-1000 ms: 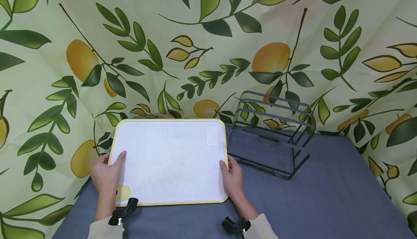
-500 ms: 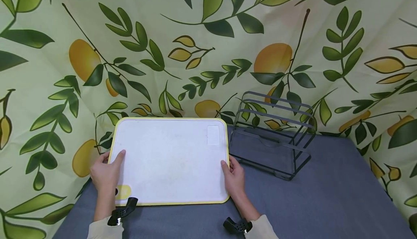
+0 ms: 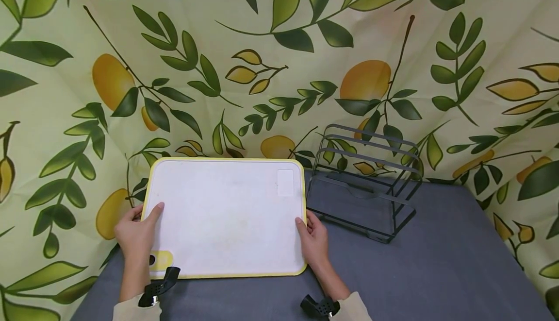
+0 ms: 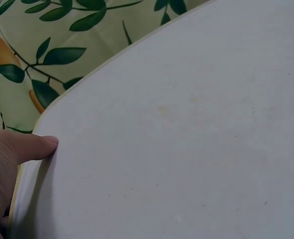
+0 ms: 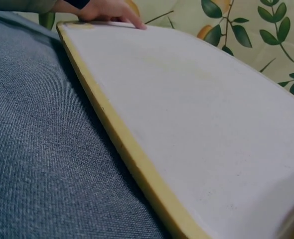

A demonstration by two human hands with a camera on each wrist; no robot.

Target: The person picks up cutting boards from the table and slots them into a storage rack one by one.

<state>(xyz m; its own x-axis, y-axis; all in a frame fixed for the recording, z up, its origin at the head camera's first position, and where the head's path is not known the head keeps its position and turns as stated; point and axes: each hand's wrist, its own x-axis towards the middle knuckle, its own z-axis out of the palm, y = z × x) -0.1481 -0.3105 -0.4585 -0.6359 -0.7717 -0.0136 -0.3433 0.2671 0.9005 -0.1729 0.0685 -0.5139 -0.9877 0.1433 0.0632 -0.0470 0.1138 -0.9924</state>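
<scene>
A white cutting board with a yellow rim leans up toward the camera in the head view. Its lower left corner has a yellow patch with a dark hole. My left hand grips the left edge, thumb on the white face and fingers behind it. On the opposite edge my right hand holds the board the same way, thumb in front. In the left wrist view the left thumb presses on the face near the rim. The right wrist view looks along the board's yellow lower edge, close over the cloth.
A black wire rack with several upright dividers stands just right of the board. Grey-blue cloth covers the table. A curtain printed with leaves and fruit hangs directly behind.
My left hand and the board's left side have shifted slightly left. The right hand and the rack stay nearly where they were; both hands keep their grip.
</scene>
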